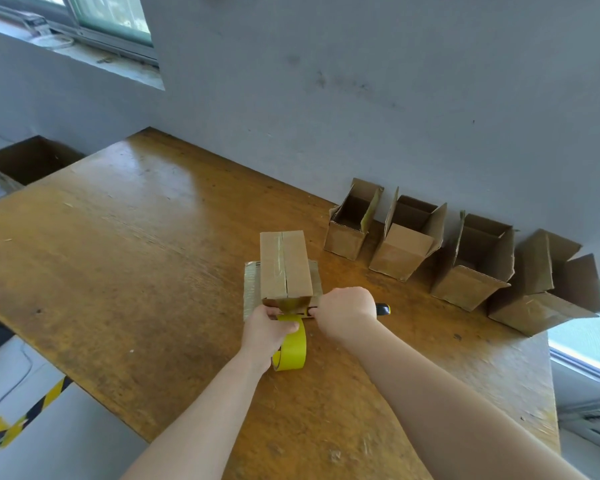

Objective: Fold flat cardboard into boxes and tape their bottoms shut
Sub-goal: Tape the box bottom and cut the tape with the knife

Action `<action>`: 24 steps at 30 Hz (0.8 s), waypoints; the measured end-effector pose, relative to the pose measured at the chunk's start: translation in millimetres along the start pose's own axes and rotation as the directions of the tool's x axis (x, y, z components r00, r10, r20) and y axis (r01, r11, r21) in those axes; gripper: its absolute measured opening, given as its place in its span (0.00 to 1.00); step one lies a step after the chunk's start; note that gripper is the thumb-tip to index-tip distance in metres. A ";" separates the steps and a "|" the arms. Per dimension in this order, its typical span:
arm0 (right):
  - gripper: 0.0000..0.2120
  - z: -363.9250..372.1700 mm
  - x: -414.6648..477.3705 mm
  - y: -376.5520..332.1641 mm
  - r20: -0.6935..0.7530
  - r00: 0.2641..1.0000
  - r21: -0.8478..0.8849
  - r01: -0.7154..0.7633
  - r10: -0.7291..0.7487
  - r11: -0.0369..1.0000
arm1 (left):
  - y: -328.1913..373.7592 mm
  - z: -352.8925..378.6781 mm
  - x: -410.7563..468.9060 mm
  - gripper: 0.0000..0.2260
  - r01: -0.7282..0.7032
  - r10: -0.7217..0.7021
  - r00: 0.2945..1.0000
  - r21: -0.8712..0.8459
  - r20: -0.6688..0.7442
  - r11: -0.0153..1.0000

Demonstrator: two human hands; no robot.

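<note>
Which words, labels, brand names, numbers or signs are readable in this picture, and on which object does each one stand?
Readable text: none.
The upturned box and the open boxes by the wall: plain cardboard, no print visible.
The yellow tape roll: no lettering visible.
The cutter: black-and-yellow end, too small to show any mark.
The floor stripe: black-and-yellow warning pattern, no words.

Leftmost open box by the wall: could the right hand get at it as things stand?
Likely yes: only bare table separates the right hand from the leftmost open box, though its fingers grip a tool.
</note>
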State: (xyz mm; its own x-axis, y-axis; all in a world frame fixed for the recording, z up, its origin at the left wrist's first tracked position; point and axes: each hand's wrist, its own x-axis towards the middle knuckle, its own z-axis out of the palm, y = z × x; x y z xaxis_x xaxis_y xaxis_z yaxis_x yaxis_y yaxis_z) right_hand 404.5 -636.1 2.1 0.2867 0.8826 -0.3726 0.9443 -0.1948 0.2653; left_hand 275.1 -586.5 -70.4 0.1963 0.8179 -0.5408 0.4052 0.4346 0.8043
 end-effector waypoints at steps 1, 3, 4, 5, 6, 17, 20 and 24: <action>0.15 5.0 0.6 1.9 0.034 0.999 -0.011 -0.021 0.021 1.000 | 0.2 -0.3 -0.2 0.14 -0.014 0.014 1.000 0.035 -0.004 0.999; 0.19 21.4 -0.6 8.5 0.078 0.995 0.080 -0.063 0.057 0.995 | 0.6 -2.7 -0.8 0.15 -0.040 0.040 0.999 0.084 0.002 0.996; 0.21 31.7 -2.3 12.0 0.093 0.993 0.143 -0.081 0.068 0.986 | 0.8 -3.9 -0.8 0.16 -0.044 0.043 0.999 0.098 0.014 0.994; 0.22 41.5 -4.1 14.0 0.102 0.992 0.196 -0.090 0.071 0.976 | 1.3 -5.3 -0.3 0.17 -0.042 0.039 0.999 0.109 0.028 0.993; 0.22 51.8 -5.7 14.8 0.110 0.992 0.235 -0.093 0.069 0.968 | 1.8 -6.6 -0.1 0.18 -0.037 0.033 0.999 0.118 0.038 0.992; 0.25 68.9 -6.6 -1.6 -0.275 0.951 0.410 -0.013 0.137 0.912 | 4.5 -20.1 4.7 0.18 -0.028 0.017 0.995 0.115 0.094 0.993; 0.30 35.7 11.8 -14.7 -0.553 0.832 0.412 0.225 0.046 0.883 | 4.2 -22.2 5.4 0.14 -0.033 0.026 0.994 0.060 0.105 0.998; 0.32 21.1 38.4 -30.5 -0.490 0.866 0.292 0.273 -0.102 0.916 | 3.0 -23.5 7.3 0.15 -0.038 0.034 0.993 0.031 0.114 0.999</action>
State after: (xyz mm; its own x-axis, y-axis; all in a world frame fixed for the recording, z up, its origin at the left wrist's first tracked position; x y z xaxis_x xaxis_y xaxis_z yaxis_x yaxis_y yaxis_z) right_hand 390.1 -605.3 -39.1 0.0727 0.9936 0.0863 0.9910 -0.0622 -0.1186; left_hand 256.8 -570.4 -66.2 0.3103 0.7839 -0.5377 0.4251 0.3915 0.8161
